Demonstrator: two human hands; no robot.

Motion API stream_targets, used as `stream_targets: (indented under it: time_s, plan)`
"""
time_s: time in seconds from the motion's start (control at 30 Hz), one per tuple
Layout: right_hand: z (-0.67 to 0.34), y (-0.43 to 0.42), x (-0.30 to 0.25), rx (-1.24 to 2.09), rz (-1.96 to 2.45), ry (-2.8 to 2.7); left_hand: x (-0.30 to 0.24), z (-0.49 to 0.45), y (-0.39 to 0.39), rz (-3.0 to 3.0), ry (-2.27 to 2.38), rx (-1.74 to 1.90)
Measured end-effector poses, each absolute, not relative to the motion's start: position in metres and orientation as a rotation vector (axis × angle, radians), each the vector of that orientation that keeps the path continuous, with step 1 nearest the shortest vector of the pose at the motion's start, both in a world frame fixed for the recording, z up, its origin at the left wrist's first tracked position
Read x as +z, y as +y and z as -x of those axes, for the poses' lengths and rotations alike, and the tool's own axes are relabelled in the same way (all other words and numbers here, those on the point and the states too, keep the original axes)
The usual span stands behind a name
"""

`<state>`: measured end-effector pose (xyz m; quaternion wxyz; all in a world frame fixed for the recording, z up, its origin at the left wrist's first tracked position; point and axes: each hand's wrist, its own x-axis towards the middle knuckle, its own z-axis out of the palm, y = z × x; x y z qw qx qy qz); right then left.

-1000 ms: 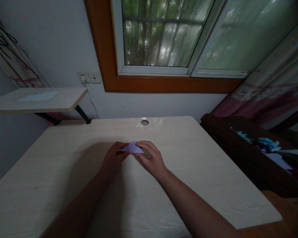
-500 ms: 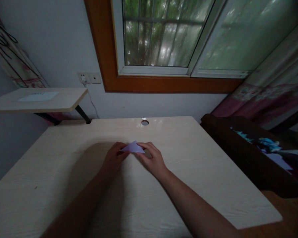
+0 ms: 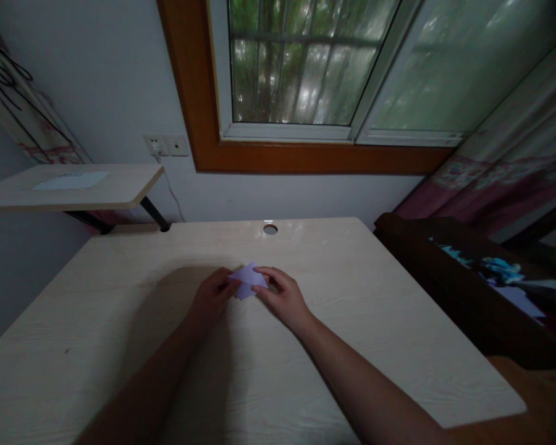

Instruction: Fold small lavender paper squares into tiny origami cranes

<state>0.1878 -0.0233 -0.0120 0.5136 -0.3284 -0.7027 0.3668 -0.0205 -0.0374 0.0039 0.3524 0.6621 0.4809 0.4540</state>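
A small folded piece of pale purple paper (image 3: 246, 280) is held between both hands just above the light wooden desk (image 3: 120, 321). My left hand (image 3: 212, 297) pinches its left side with curled fingers. My right hand (image 3: 283, 296) pinches its right side, thumb and fingers closed on the paper. The paper now shows a lower flap hanging down between the two hands.
A round cable hole (image 3: 270, 229) sits near the desk's far edge. A small shelf (image 3: 120, 185) with a white sheet (image 3: 69, 180) is at the left. A wall socket (image 3: 165, 145) is under the window. Dark furniture (image 3: 463, 284) with clutter stands at the right.
The paper went from a flat triangle to a shape with a flap opened downward. Both hands drew slightly closer together and shifted their fingers on it.
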Motion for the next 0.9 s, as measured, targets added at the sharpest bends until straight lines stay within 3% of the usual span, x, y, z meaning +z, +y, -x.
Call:
stream_targets:
  time_s: [0.53, 0.8, 0.9]
  plan:
    - [-0.186, -0.025, -0.004, 0.848, 0.774, -1.739, 0.000, 0.018, -0.038, -1.451, 1.367, 1.190]
    - [-0.186, -0.022, -0.016, 0.931, 0.832, -1.633, -0.010, 0.013, -0.032, -1.337, 1.066, 1.408]
    - [-0.186, -0.022, -0.019, 0.973, 0.836, -1.596, -0.012, 0.015, -0.032, -1.483, 1.131, 1.314]
